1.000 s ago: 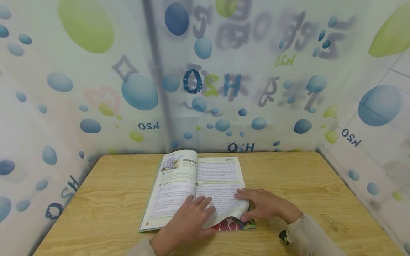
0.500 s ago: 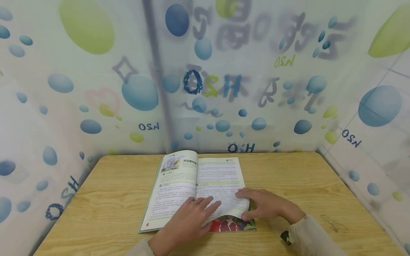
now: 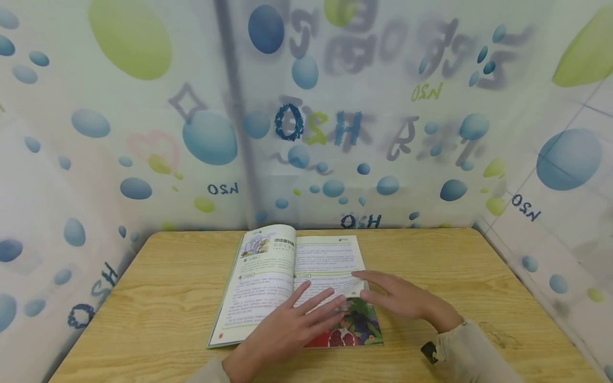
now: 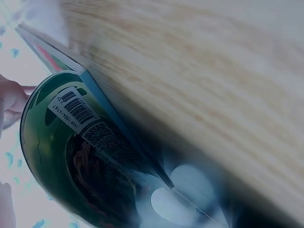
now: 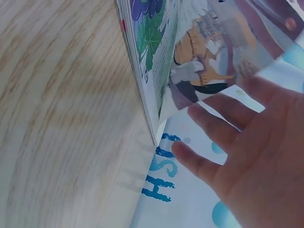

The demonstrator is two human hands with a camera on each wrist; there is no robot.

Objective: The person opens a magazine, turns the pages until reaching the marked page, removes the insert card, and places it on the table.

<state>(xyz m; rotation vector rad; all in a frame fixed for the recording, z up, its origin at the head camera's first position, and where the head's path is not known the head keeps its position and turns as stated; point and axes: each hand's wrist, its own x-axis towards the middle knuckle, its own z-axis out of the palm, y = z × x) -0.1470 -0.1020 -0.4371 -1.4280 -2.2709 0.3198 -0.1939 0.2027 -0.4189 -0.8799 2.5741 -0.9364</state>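
Note:
An open magazine (image 3: 265, 290) lies on the wooden table, its left page bulging upward. My left hand (image 3: 284, 332) is spread over the lower middle, its fingers splayed across the gutter and the right side. At the right edge, my right hand (image 3: 407, 300) has its fingers extended by a raised page (image 3: 330, 255). Its lower part curls up, uncovering a fruit picture (image 3: 361, 319) with a cut pomegranate. In the right wrist view, the straight fingers (image 5: 204, 164) lie along the edge of the lifted page; the thumb is hidden. The left wrist view shows the magazine's green back cover (image 4: 40, 137) with a barcode.
Light wood tabletop (image 3: 158, 287) extends on both sides of the magazine. A pale curtain (image 3: 306, 197) printed with blue and green drops stands directly behind the table's far edge. A dark item (image 3: 429, 352) shows at the right sleeve.
The right page's lower part has risen farther up and away, baring more of the fruit picture. My left fingers have spread wider, and my right hand has shifted slightly away from the body.

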